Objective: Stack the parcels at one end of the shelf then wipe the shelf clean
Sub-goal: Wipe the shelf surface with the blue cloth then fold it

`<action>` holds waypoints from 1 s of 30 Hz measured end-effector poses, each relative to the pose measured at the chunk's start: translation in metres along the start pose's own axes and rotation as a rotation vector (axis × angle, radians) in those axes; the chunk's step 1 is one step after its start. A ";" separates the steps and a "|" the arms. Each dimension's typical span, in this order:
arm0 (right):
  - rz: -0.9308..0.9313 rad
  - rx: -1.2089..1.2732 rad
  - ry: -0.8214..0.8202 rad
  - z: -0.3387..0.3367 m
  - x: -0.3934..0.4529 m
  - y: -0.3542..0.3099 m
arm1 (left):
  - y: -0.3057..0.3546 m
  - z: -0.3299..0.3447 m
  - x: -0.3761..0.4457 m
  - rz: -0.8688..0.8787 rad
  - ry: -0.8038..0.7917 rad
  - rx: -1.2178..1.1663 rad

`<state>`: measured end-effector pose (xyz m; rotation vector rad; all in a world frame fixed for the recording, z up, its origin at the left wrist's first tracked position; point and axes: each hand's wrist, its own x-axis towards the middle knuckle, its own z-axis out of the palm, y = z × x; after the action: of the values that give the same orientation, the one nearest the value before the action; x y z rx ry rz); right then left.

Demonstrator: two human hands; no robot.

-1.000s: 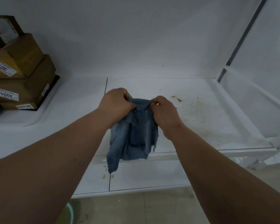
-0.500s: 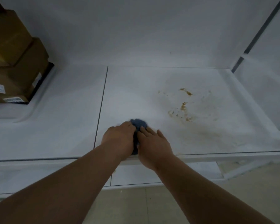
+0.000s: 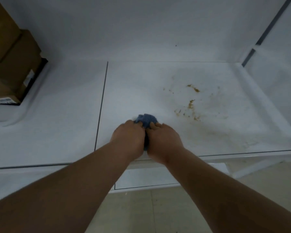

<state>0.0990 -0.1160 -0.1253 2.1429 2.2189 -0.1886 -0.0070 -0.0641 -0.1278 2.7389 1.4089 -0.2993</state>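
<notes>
From the head camera, the white flat shelf (image 3: 60, 105) runs wide from left to right, with a thin dark seam (image 3: 101, 105) splitting it into two panels and a pale front lip running under the person's wrists. Stacked brown cardboard parcels (image 3: 13, 64) sit at the far left end, tight to the back wall, leaving the whole middle and right of the shelf free for sweeping. A raised white side rail (image 3: 265, 98) closes off the right end.

Both hands press together on a bunched blue cloth (image 3: 146, 120) near the front edge, just right of the seam. The left hand (image 3: 128, 140) has its grip closed over the cloth's left side; the right hand (image 3: 163, 142) has its fingers curled over the right side, touching the left hand. Scattered brown stains (image 3: 191, 105) lie to the right of the cloth, near but apart from it.

Half a second ago the hands were in much the same place with the cloth balled up; a second ago the cloth hung open between the hands, in front of the shelf's edge, and now it is pressed down on the surface.

A white label (image 3: 2, 100) on the lowest parcel is too blurred to read.
</notes>
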 end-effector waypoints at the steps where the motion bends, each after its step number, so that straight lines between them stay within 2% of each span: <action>1: 0.006 -0.007 0.006 -0.002 -0.012 -0.010 | 0.002 0.002 -0.009 -0.001 -0.001 -0.024; 7: 0.038 -0.004 -0.040 0.001 -0.047 -0.037 | 0.003 0.009 -0.051 0.078 0.081 -0.170; 10: 0.049 -0.001 -0.045 0.009 -0.038 -0.029 | 0.001 0.014 -0.037 0.088 0.050 -0.162; 19: 0.045 0.002 -0.069 0.020 0.071 0.023 | -0.011 -0.003 0.053 -0.046 -0.071 -0.199; 22: 0.020 -0.033 -0.033 0.020 0.086 0.026 | -0.017 -0.005 0.065 -0.035 -0.028 -0.187; 26: -0.031 -0.019 0.018 0.012 0.046 0.007 | -0.022 -0.008 0.042 -0.078 0.007 -0.195; 27: -0.060 -0.025 0.088 0.012 0.032 -0.001 | -0.022 -0.007 0.032 -0.075 -0.008 -0.171; 30: -0.067 -0.066 0.109 0.025 0.012 -0.012 | -0.024 -0.006 0.009 -0.025 0.019 -0.153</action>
<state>0.0850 -0.1075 -0.1505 2.0950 2.3219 -0.0004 -0.0201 -0.0423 -0.1228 2.6101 1.4084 -0.1594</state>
